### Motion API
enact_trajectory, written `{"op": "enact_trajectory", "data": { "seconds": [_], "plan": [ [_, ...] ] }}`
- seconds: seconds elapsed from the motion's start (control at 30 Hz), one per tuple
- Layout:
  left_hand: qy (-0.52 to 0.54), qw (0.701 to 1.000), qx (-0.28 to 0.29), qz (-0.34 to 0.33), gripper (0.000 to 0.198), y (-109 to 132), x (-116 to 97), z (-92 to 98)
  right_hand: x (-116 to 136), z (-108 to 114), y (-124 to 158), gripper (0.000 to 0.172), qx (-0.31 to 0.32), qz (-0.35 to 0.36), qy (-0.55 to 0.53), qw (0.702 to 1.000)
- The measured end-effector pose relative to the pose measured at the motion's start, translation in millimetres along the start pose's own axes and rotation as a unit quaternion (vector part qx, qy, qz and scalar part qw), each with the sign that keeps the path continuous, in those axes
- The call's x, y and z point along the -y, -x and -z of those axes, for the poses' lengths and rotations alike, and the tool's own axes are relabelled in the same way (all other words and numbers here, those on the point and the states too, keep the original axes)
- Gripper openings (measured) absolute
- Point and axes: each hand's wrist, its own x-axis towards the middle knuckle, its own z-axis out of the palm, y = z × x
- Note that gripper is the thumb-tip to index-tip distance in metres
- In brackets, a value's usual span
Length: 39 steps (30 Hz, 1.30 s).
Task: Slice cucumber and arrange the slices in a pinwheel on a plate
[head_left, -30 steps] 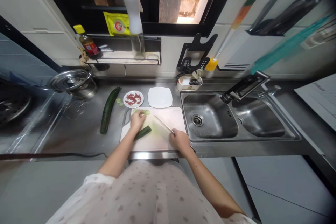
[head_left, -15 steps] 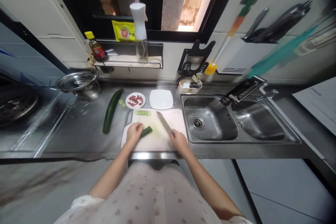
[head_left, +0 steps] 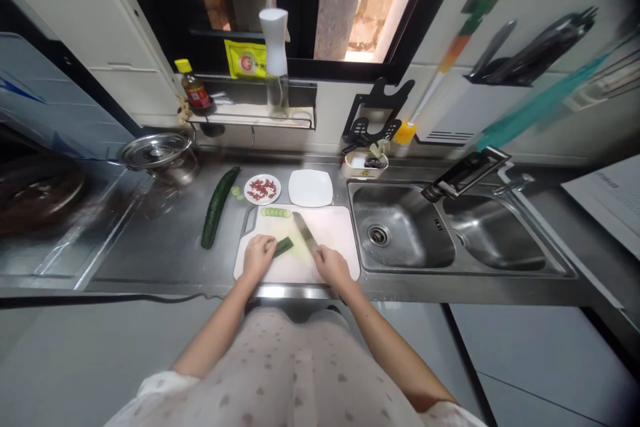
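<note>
My left hand (head_left: pixel 259 256) is closed on one end of a cut cucumber piece (head_left: pixel 284 246), which lies on a white cutting board (head_left: pixel 330 271). The fingers of my right hand (head_left: pixel 332 264) wrap round the handle of a knife (head_left: pixel 305 231). Its blade points away from me, just right of the cucumber piece and apart from it. A row of several cucumber slices (head_left: pixel 275 212) lies along the board's far edge. Behind the board stand a round plate (head_left: pixel 276 196) of chopped red pieces (head_left: pixel 263 189) and a white square plate (head_left: pixel 311 187).
A whole cucumber (head_left: pixel 219 209) lies left of the board, with a few loose slices (head_left: pixel 237 193) near it. Farther left sits a lidded steel pot (head_left: pixel 167 159). A double sink (head_left: pixel 405 227) with a faucet (head_left: pixel 467 173) adjoins the board's right side. A shelf (head_left: pixel 250 118) holds bottles.
My right hand has brought the knife leftward, nearer to the cucumber piece. My left hand keeps its hold on the piece. The whole view has shifted slightly.
</note>
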Motion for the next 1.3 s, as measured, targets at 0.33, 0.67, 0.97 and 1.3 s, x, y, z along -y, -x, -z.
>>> {"op": "enact_trajectory", "data": {
  "seconds": [0.33,0.67,0.97,1.3],
  "plan": [
    [-0.007,0.992,0.034,-0.118,0.020,-5.9,-13.1,-4.2,18.3,0.3,5.6,0.029,-0.002,0.023,0.071,0.997],
    [-0.003,0.987,0.049,-0.153,0.022,-7.7,-13.6,-7.7,26.9,-4.8,7.6,0.028,0.017,0.044,0.085,0.995],
    [-0.005,0.986,0.049,-0.157,0.022,-8.1,-10.3,-10.2,28.5,-9.0,6.8,0.028,0.017,0.053,0.085,0.995],
    [-0.009,0.985,0.041,-0.170,0.024,-6.8,-9.0,-12.4,29.3,-6.9,9.9,0.028,0.023,0.054,0.092,0.994]
  ]
}}
